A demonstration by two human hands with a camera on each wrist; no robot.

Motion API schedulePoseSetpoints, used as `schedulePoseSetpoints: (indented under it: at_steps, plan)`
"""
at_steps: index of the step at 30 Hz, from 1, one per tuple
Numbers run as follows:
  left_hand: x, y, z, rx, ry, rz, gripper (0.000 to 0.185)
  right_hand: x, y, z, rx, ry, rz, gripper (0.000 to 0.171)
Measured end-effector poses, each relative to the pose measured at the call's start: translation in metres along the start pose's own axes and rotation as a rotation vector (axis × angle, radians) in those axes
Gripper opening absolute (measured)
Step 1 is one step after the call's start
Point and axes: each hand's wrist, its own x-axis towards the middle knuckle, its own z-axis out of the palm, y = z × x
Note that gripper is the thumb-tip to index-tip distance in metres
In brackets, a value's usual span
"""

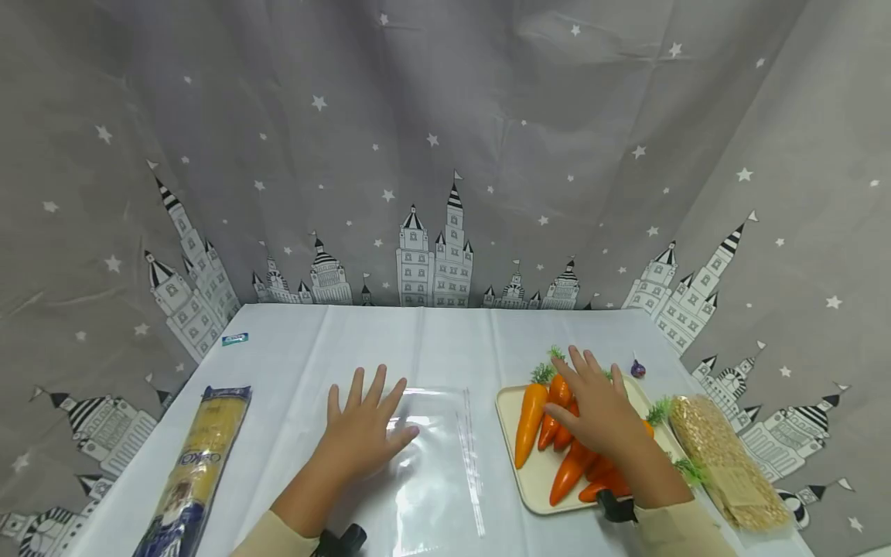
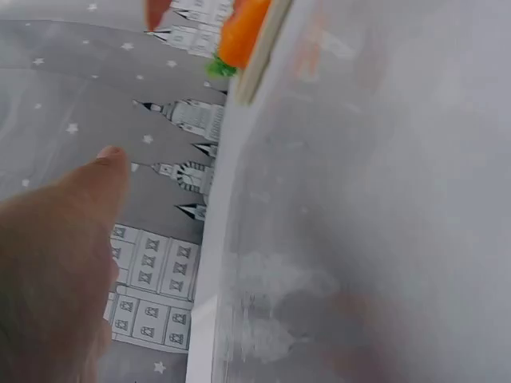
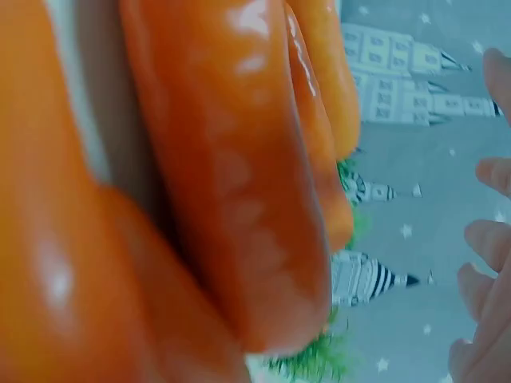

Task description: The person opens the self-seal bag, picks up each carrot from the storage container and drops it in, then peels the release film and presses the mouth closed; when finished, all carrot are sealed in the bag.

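My left hand (image 1: 362,437), fingers spread, hovers over the left part of a flat, clear plastic bag (image 1: 435,495) on the white table. In the left wrist view the hand (image 2: 56,263) shows at the left, apart from the shiny plastic (image 2: 335,239). My right hand (image 1: 592,410) is spread above a cream tray (image 1: 539,487) piled with orange carrots (image 1: 531,422) with green tops, and hides part of them. Close up in the right wrist view are large glossy carrots (image 3: 231,183), with the fingertips (image 3: 487,239) at the right edge. Neither hand holds anything.
A long pack of spaghetti (image 1: 198,464) lies at the left, with a small blue-green packet (image 1: 235,339) behind it. Right of the tray are a bag of pale grains (image 1: 727,464) and a small purple bulb (image 1: 637,369). A grey curtain (image 1: 445,93) hangs behind the table.
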Motion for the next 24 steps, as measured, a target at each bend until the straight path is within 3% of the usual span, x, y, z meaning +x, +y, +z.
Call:
schedulePoseSetpoints:
  at_steps: [12, 24]
  plan:
    - [-0.038, 0.024, 0.007, -0.129, -0.069, -0.023, 0.086, -0.036, 0.025, -0.013, 0.170, 0.060, 0.018, 0.073]
    - [-0.051, 0.035, 0.028, -0.157, -0.073, -0.016, 0.090, -0.069, 0.047, -0.007, 0.206, 0.034, 0.070, 0.076]
